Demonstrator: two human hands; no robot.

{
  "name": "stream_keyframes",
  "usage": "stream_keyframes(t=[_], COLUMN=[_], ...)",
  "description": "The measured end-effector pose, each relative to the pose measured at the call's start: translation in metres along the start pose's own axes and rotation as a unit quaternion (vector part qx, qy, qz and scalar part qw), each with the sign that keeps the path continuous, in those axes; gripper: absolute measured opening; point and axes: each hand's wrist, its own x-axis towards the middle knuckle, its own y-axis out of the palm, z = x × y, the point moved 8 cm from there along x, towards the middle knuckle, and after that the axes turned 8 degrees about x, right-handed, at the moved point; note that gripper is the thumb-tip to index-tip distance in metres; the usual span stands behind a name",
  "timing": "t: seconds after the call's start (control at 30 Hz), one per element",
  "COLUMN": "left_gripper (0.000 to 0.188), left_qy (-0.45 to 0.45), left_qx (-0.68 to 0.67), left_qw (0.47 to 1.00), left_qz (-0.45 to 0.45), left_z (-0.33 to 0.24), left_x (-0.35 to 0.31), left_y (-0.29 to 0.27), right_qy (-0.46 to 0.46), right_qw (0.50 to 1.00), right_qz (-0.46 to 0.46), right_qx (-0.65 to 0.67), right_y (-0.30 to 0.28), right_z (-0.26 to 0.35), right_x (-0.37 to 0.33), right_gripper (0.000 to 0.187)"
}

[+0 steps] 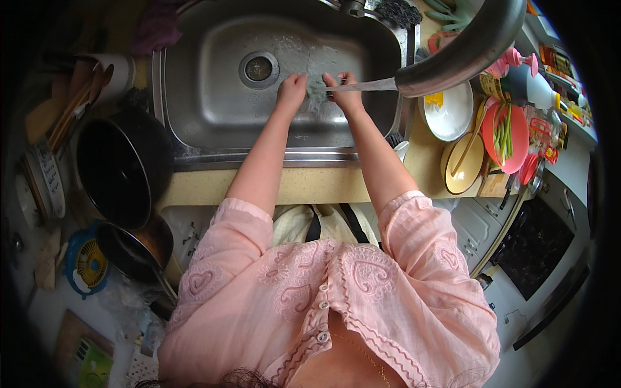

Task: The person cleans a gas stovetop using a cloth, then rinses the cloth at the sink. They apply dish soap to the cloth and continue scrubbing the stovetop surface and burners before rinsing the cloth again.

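Steel sink [220, 103] right in front of me, set in a speckled yellowish counter [310, 185], with a big black pot [113, 168] off to the left and a white bowl [453, 123], a yellow bowl [469, 171] and a pink bowl [520, 139] of green stalks [502, 136] crowding the right. Both arms reach straight over the basin. Left hand [293, 92] has its fingers bunched, can't tell if anything's in there; right hand [345, 94] is loosely parted at the faucet's [462, 55] water stream [375, 85], which runs clear-whitish and splashes between the hands, right of the drain [260, 68].

Green stalks [501, 134] in pink bowl [519, 141]
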Motion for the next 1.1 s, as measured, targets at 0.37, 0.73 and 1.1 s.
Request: stream_keyframes(t=[0.37, 0.73, 1.1], left_gripper=[0.027, 0.034, 0.034], left_qy=[-0.103, -0.34, -0.211], left_qx=[-0.248, -0.457, -0.45], left_qw=[0.963, 0.818, 0.858], left_qz=[0.031, 0.078, 0.127], left_z=[0.045, 0.015, 0.054], left_x=[-0.002, -0.035, -0.004], left_y=[0.014, 0.039, 0.089], right_qy=[0.306, -0.13, 0.025], right_qw=[0.901, 0.98, 0.949], right_qz=[0.079, 0.075, 0.006], right_qx=[0.298, -0.131, -0.316], right_y=[0.033, 0.047, 0.041], right_z=[-0.048, 0.037, 0.028], right_x=[-0.025, -0.041, -0.034], right_gripper=[0.036, 0.027, 0.046])
